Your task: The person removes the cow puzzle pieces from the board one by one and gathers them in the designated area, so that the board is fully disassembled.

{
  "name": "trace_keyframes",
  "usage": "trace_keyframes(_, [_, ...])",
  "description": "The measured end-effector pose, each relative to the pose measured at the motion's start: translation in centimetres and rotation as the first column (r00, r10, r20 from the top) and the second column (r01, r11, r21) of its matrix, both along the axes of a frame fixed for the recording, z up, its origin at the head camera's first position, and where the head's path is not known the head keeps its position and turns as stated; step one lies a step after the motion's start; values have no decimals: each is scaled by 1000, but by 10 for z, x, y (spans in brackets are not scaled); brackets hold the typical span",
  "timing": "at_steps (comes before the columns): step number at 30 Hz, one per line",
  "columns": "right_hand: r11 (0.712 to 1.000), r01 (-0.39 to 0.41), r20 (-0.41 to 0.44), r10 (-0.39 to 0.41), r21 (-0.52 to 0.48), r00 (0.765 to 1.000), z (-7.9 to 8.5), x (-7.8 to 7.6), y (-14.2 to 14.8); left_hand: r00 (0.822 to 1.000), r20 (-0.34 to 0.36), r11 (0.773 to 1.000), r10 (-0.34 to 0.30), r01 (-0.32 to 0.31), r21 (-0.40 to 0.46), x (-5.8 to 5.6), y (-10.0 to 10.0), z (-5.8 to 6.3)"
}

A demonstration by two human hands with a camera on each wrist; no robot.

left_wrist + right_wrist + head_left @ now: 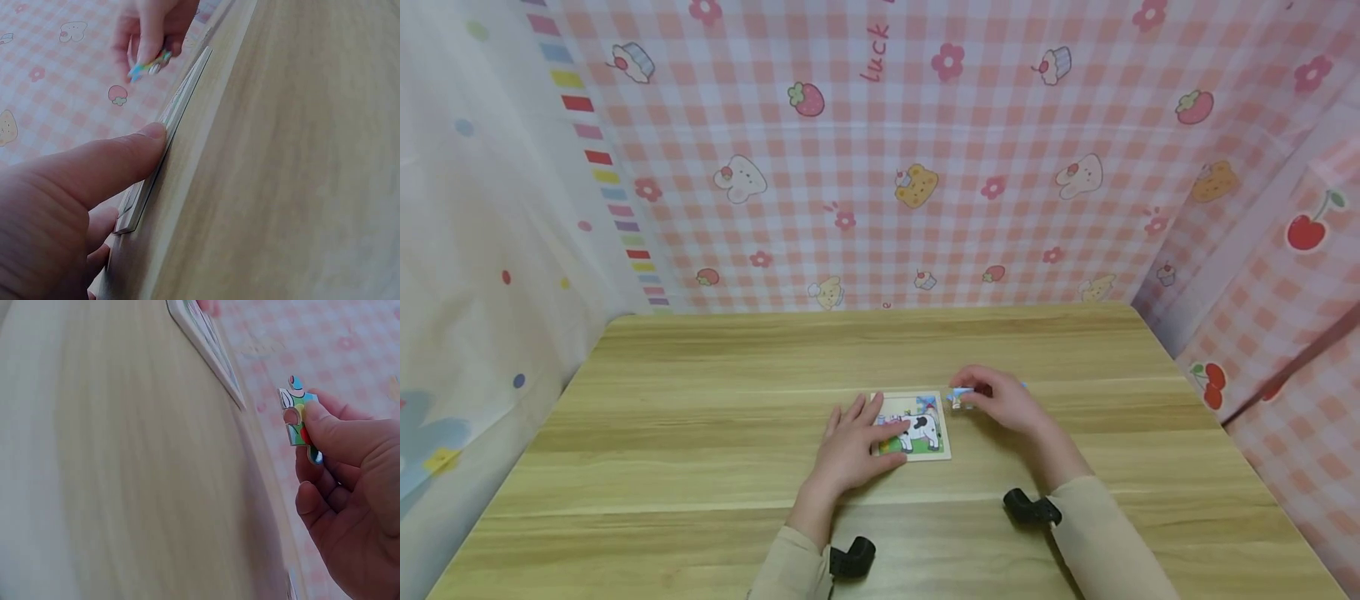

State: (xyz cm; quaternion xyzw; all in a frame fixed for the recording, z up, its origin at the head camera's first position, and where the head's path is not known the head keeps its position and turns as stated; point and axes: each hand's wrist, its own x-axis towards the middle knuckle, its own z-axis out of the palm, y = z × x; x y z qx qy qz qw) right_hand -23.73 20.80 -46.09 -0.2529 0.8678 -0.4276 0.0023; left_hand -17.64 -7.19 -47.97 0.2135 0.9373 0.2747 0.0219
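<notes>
A small square jigsaw board (947, 446) lies flat on the table, showing a black-and-white cow picture (922, 430) on green; a stretch of its upper left is plain pale wood. My left hand (848, 448) rests on the board's left side with fingers spread, and its thumb touches the near edge in the left wrist view. Just right of the board, my right hand (1009, 405) pinches a jigsaw piece (300, 419) between thumb and fingers. That piece has blue, green, yellow and red print, with knobs and a notch. It is held above the table.
A bit of blue (1025, 385) shows behind the right hand, mostly hidden; its kind is unclear. The wood-grain table (700, 467) runs back to a pink checked cloth (880, 250). Black wrist mounts (852, 558) sit at both cuffs.
</notes>
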Motion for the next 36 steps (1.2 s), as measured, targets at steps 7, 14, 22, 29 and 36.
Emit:
trace_keyframes(7, [996,58,19,-56,-72,998,-1,8,35,1000,-2,1000,-4,4,-1,1,0,2])
trace_keyframes(14, [988,124,37,-121,-96,992,0,12,65,1000,3,1000,-1,1,-4,1,0,2])
trace_keyframes(22, [984,175,42,-173,-39,984,-1,12,89,1000,7,1000,-2,2,-2,1,0,2])
trace_keyframes(29, [983,184,15,-184,-24,983,0,11,103,1000,2,1000,-4,4,-5,1,1,3])
trace_keyframes(36, [985,156,9,-156,-79,988,-12,4,113,1000,-13,1000,14,-14,21,0,0,0])
